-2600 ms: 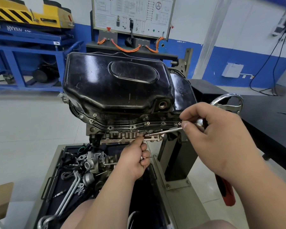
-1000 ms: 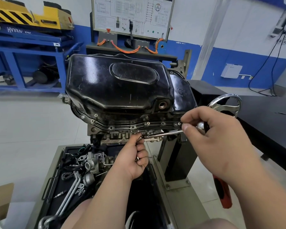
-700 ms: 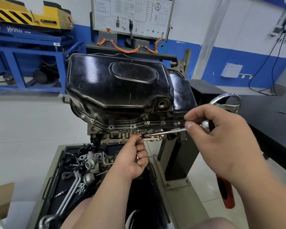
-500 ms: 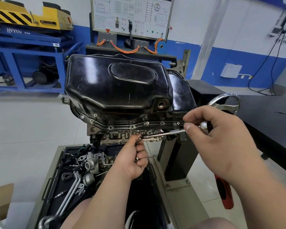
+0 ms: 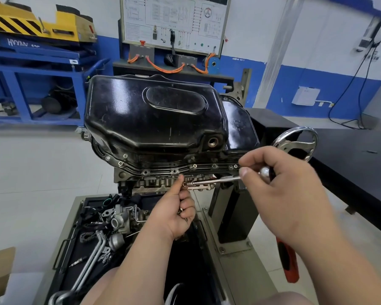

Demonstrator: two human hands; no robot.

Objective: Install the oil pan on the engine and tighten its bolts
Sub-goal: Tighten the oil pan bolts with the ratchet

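- Head view: one black oil pan [image 5: 154,119] sat bottom-up on the engine [image 5: 163,183], its flange lying along the block's edge. The engine was carried on a stand [image 5: 235,212].
- At least six bolt heads [image 5: 195,166] showed in the near run of the flange. One round drain hole [image 5: 212,142] faced the camera at the pan's right corner.
- Two bare hands worked below the flange on one ratchet wrench [image 5: 213,181]. Its thin extension bar lay nearly level just under the flange, and its red handle hung down past the right wrist.
- The right hand [image 5: 282,190] was curled round the ratchet head, with thumb and forefinger pinching the bar's near end.
- The left hand [image 5: 174,214] had its thumb raised against the bar's socket end and the forefinger curled just beneath, pinching it. The other three fingers were folded into the palm. A small metal glint showed among them, too small to identify.
- One chrome handwheel [image 5: 299,142] stood behind the right hand.
- One black tray [image 5: 62,249] below the engine held loose pipes, hoses and fittings, too jumbled to count.
- One wiring board [image 5: 174,20] and one blue frame [image 5: 31,62] stood by the wall.
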